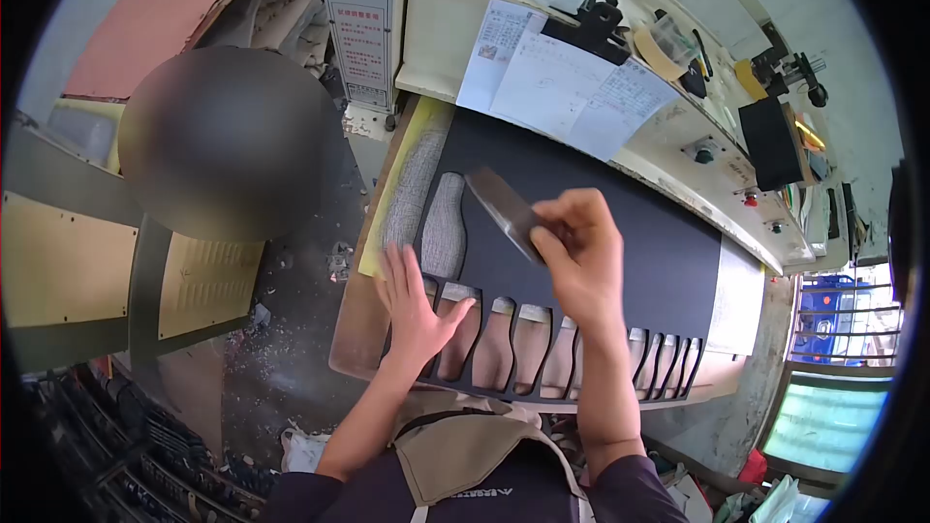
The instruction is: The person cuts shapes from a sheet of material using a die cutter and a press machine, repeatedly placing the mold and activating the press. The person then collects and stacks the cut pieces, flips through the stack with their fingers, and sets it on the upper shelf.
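Note:
A black sheet (591, 232) lies on the work board, with sole-shaped openings along its near edge. My left hand (417, 308) rests flat on the sheet's near left part, fingers stretched out. Its fingertips reach the lower end of a grey speckled strip (412, 184). Right of that strip, a sole-shaped opening (446, 228) shows the same grey speckled surface. My right hand (581, 252) is closed around one end of a metal cutting die (504, 213), seen mostly edge-on. The die is tilted above the black sheet, its far end close to the grey opening; any gap beneath is unclear.
A pale machine beam (678, 189) crosses behind the sheet, with papers (552, 77) under a black clip (593, 27) and control knobs (705, 151). A round dark stool seat (228, 140) stands at left. Metal dies (126, 436) fill a rack at lower left.

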A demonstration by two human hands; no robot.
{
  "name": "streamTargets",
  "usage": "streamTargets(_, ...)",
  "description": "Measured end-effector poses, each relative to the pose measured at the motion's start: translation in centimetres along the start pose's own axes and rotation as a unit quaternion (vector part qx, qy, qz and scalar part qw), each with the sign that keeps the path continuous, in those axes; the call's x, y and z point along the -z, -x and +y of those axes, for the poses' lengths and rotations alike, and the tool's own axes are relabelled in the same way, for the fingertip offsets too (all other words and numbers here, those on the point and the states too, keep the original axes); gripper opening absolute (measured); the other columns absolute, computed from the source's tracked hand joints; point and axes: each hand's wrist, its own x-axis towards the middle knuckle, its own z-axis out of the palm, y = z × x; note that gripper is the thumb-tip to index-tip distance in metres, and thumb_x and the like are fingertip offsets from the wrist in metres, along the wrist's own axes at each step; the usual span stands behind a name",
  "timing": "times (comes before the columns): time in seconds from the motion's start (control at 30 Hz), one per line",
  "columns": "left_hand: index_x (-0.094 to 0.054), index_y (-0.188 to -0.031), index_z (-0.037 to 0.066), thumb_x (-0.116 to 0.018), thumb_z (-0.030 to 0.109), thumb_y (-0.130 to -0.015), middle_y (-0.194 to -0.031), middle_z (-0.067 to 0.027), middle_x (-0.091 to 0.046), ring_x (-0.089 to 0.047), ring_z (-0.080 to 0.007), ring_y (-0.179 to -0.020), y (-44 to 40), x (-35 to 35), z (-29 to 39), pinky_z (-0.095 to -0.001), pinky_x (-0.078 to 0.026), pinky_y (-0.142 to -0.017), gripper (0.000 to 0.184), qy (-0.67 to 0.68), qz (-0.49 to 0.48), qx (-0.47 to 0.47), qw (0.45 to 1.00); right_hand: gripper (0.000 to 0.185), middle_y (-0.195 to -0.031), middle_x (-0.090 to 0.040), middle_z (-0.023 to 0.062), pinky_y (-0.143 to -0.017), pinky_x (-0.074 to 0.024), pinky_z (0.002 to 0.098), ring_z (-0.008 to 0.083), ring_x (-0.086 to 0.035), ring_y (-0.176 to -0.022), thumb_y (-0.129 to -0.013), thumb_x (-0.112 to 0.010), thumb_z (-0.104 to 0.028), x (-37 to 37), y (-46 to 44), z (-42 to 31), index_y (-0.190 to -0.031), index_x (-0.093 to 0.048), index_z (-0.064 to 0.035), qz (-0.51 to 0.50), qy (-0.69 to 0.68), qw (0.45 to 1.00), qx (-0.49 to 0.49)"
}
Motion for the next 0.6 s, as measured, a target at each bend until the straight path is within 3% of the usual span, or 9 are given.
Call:
streamTargets(0.1,-0.037,-0.165,-0.001,-0.086,0.039,-0.083,-0.170,-0.0285,-0.037,-0.033,-0.0512,-0.158,-2.2,2.9,4.9,-0.0626,-0.023,-0.129,0.104,0.232,0.112,-0.134,0.957,0.030,-0.114,-0.074,0.0103,-0.087,-0.0522,0.0263,0.0157,-0.066,-0.091,-0.091,-0.064,0.014,2.8,4.2,-2.0,-0.115,-0.058,-0.0021,-0.051,-0.089,0.994,-0.024)
streamTargets(0.17,-0.042,-0.162,0.005,-0.089,0.026,-0.079,-0.164,-0.0251,-0.047,-0.048,-0.0473,-0.149,-3.1,4.2,8.1,-0.0600,-0.035,-0.125,0.098,0.237,0.121,-0.259,0.929,0.032,-0.114,-0.074,0.0103,-0.088,-0.0520,0.0263,0.0158,-0.066,-0.093,-0.090,-0.065,0.013,4.9,6.0,-1.1,-0.117,-0.058,-0.0019,-0.060,-0.162,0.984,-0.030)
streamTargets(0.2,-0.042,-0.162,0.005,-0.089,0.026,-0.079,-0.164,-0.0251,-0.047,-0.048,-0.0473,-0.149,-2.6,5.6,9.4,-0.0600,-0.035,-0.125,0.098,0.231,0.126,-0.259,0.929,0.034,-0.114,-0.073,0.0104,-0.089,-0.0518,0.0263,0.0160,-0.067,-0.094,-0.089,-0.067,0.012,6.0,6.8,-0.2,-0.119,-0.058,-0.0018,-0.063,-0.230,0.970,-0.042)
streamTargets(0.27,-0.045,-0.158,0.006,-0.085,0.016,-0.081,-0.153,-0.0214,-0.057,-0.062,-0.0390,-0.134,-0.9,7.5,11.8,-0.0543,-0.048,-0.115,0.087,0.340,-0.061,-0.268,0.899,0.039,-0.115,-0.073,0.0104,-0.091,-0.0515,0.0263,0.0163,-0.067,-0.097,-0.088,-0.071,0.010,8.7,8.7,1.7,-0.123,-0.059,-0.0016,-0.066,-0.358,0.928,-0.073)
streamTargets(0.3,-0.045,-0.158,0.006,-0.085,0.016,-0.081,-0.153,-0.0214,-0.057,-0.062,-0.0390,-0.134,0.0,7.3,12.4,-0.0543,-0.048,-0.115,0.087,0.338,-0.061,-0.266,0.901,0.039,-0.115,-0.073,0.0104,-0.091,-0.0515,0.0263,0.0163,-0.067,-0.097,-0.088,-0.071,0.010,10.0,9.8,2.6,-0.123,-0.059,-0.0016,-0.067,-0.360,0.928,-0.074)
streamTargets(0.33,-0.046,-0.158,0.005,-0.086,0.014,-0.081,-0.152,-0.0205,-0.057,-0.062,-0.0367,-0.133,0.8,7.1,12.9,-0.0514,-0.049,-0.114,0.087,0.414,-0.152,-0.210,0.872,0.043,-0.117,-0.073,0.0106,-0.093,-0.0517,0.0266,0.0173,-0.067,-0.099,-0.086,-0.073,0.009,11.3,11.1,3.7,-0.125,-0.059,-0.0015,-0.112,-0.306,0.942,-0.078)
streamTargets(0.4,-0.047,-0.157,0.005,-0.086,0.010,-0.079,-0.151,-0.0186,-0.058,-0.063,-0.0322,-0.131,2.6,6.4,13.7,-0.0458,-0.050,-0.112,0.087,0.544,-0.325,-0.082,0.769,0.051,-0.119,-0.072,0.0108,-0.096,-0.0521,0.0274,0.0193,-0.068,-0.103,-0.084,-0.078,0.008,13.5,13.6,5.9,-0.131,-0.059,-0.0012,-0.198,-0.196,0.957,-0.086)
streamTargets(0.47,-0.048,-0.156,0.005,-0.086,0.008,-0.078,-0.151,-0.0176,-0.058,-0.063,-0.0300,-0.130,4.2,5.8,14.5,-0.0429,-0.051,-0.111,0.087,0.591,-0.408,-0.004,0.696,0.056,-0.120,-0.072,0.0109,-0.097,-0.0522,0.0277,0.0203,-0.068,-0.105,-0.082,-0.080,0.007,14.9,15.7,7.5,-0.133,-0.059,-0.0010,-0.238,-0.148,0.955,-0.097)
streamTargets(0.6,-0.046,-0.156,0.010,-0.082,0.008,-0.083,-0.142,-0.0174,-0.062,-0.066,-0.0305,-0.121,8.0,3.7,16.8,-0.0442,-0.054,-0.102,0.081,0.596,-0.410,0.004,0.690,0.074,-0.127,-0.071,0.0113,-0.102,-0.0541,0.0333,0.0244,-0.069,-0.113,-0.076,-0.087,0.005,16.9,19.3,9.8,-0.143,-0.057,-0.0014,-0.249,-0.138,0.951,-0.117)
